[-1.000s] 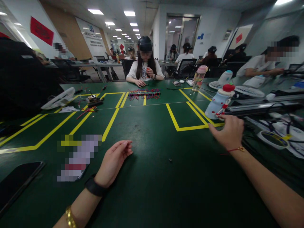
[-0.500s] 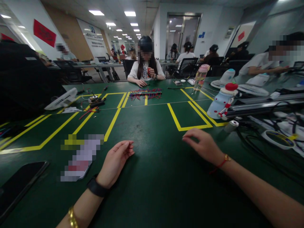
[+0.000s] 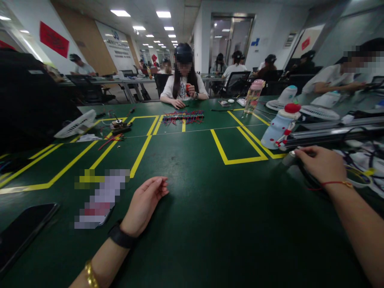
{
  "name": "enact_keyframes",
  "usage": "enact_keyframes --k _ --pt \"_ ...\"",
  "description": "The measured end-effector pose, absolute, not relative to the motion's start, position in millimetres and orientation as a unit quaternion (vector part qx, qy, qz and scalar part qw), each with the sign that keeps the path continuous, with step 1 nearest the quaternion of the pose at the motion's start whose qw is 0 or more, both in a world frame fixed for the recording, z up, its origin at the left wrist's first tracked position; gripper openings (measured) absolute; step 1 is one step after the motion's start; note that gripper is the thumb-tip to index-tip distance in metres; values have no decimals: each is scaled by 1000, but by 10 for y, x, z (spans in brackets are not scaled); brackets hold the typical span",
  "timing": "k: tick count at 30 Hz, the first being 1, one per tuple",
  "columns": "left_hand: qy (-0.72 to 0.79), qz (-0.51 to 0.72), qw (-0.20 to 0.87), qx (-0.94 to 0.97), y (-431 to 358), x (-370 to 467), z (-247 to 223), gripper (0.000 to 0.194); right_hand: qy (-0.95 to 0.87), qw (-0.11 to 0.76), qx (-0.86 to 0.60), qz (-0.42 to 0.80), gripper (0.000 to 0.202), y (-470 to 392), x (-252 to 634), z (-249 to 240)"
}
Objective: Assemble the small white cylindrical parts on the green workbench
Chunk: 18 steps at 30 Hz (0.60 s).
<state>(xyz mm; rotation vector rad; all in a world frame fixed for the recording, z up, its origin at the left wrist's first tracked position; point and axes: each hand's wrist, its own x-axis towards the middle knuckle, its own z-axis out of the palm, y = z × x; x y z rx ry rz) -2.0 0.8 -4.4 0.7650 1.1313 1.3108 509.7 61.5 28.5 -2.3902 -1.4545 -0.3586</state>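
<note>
1. At a green table [image 3: 192, 244], a person's right hand [image 3: 324, 164] is at a small metal cylinder [image 3: 289, 159] on the right side, just in front of a pale blue bottle [image 3: 274, 130] and beside black cables [image 3: 304, 174].
2. The cylinder's long axis slants across the view from lower left to upper right, its upper end toward the thumb and index finger; whether it stands or leans cannot be told.
3. Those 2 digits are drawn together at that end, the others bent; whether they grip it or merely touch it is unclear.
4. The fingertips cover part of the upper end, and the lower end blurs into the dark tabletop. Pixelation masks an item left of the left hand [image 3: 145, 206], and the frame's edge cuts off a dark phone [image 3: 27, 232].
5. The cylinder looks dull silver-grey, plain and stubby; finer markings are too small to read.
6. The left hand is loosely curled, thumb by the index finger; its inner side is partly hidden, so its contents cannot be told.
</note>
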Motion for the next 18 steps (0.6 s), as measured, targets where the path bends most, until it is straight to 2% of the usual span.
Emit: enact_keyframes --k 13,18 --pt "479 565 585 331 10 -15 -48 21 -463 188 -862 -82 47 675 5016 292" --pt "482 563 585 330 19 -4 -43 21 -459 264 -846 -57 44 714 5112 203"
